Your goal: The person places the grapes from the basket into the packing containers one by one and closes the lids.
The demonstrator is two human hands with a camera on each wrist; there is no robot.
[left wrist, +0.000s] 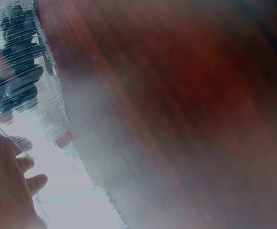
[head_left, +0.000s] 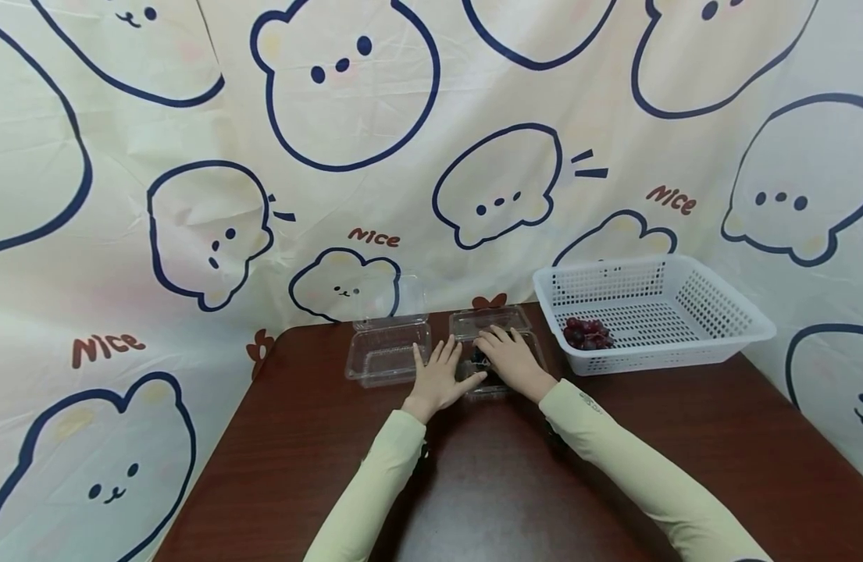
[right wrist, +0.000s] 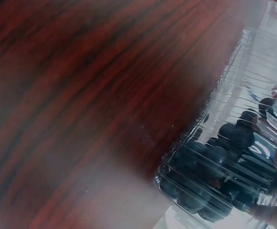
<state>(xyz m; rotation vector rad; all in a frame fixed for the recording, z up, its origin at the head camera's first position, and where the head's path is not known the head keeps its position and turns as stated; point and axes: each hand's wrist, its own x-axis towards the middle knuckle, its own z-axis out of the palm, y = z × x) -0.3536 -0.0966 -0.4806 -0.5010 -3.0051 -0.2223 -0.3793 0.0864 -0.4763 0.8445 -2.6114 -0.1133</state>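
Observation:
A clear plastic clamshell box (head_left: 536, 345) with its lid tipped back stands at the table's far side, with dark grapes (right wrist: 210, 174) inside. My right hand (head_left: 515, 363) reaches over this box, fingers spread and partly hiding the grapes. At the box's left side is my left hand (head_left: 438, 382), its fingers extended and its thumb pointing toward the grapes. Whether either hand presses on the fruit cannot be made out. In the left wrist view, grapes (left wrist: 19, 62) show through the ribbed wall beside the left fingers (left wrist: 35, 183).
Left of the hands sits a second clear clamshell box (head_left: 382, 355), lid raised. A white perforated basket (head_left: 684, 351) at the right back holds a bunch of red grapes (head_left: 587, 334). Behind the brown table (head_left: 473, 484) hangs a cartoon-printed cloth (head_left: 487, 101).

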